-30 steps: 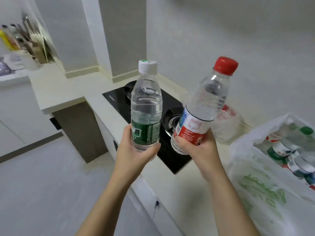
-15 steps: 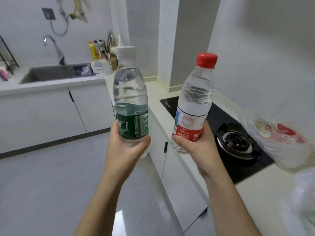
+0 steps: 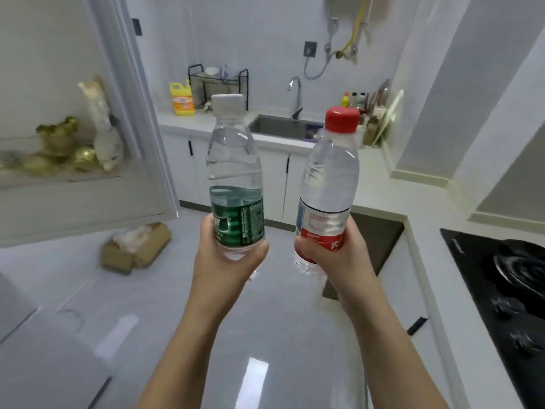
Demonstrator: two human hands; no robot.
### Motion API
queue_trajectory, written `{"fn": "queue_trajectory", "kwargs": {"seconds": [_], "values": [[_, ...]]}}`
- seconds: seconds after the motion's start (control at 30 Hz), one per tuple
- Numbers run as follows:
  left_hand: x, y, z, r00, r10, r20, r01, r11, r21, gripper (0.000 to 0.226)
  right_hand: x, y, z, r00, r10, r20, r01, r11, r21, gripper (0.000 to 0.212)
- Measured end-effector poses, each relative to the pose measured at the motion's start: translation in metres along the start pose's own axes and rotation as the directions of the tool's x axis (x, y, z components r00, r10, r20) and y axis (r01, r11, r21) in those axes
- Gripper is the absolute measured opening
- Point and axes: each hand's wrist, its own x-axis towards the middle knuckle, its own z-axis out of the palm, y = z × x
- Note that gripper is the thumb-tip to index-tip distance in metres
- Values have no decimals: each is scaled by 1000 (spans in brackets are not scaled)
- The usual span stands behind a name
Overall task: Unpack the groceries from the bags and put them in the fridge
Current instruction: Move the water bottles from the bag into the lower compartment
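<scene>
Head: bottles (image 3: 234, 178) (image 3: 327, 184) roughly vertical, necks up

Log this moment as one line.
left hand: grips green-label bottle | right hand: grips red-cap bottle | bottles: capped, apart | stage: not yet stored

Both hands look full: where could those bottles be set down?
Bare white countertop lies between the steel sink and the black gas hob. Crowded: small bottles and pale cutting board right of the sink, yellow detergent jug and black wire rack left.
</scene>
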Motion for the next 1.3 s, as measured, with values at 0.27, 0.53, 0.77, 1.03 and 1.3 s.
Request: {"fn": "queue_trajectory", "kwargs": {"seconds": [0.27, 0.53, 0.77, 1.03, 1.3], "values": [[12, 7, -55, 901, -3, -435, 36, 997, 68, 51, 62, -8, 85, 906, -28, 422, -22, 994, 112, 40], [-18, 5, -92, 647, 21, -762, 90, 991, 103, 44, 73, -8, 152, 678, -81, 730, -87, 978, 190, 38], [-44, 2, -129, 460, 50, -887, 140, 982, 128, 46, 53, -7, 212, 509, -111, 854, -116, 974, 196, 35], [-54, -6, -194, 374, 64, -925, 141, 982, 124, 38, 25, -17, 291, 391, -131, 911, -131, 972, 195, 33], [-43, 7, -296, 463, 74, -883, 48, 993, 108, 36, -6, -38, 394, 381, -135, 915, -141, 969, 202, 35]]}}
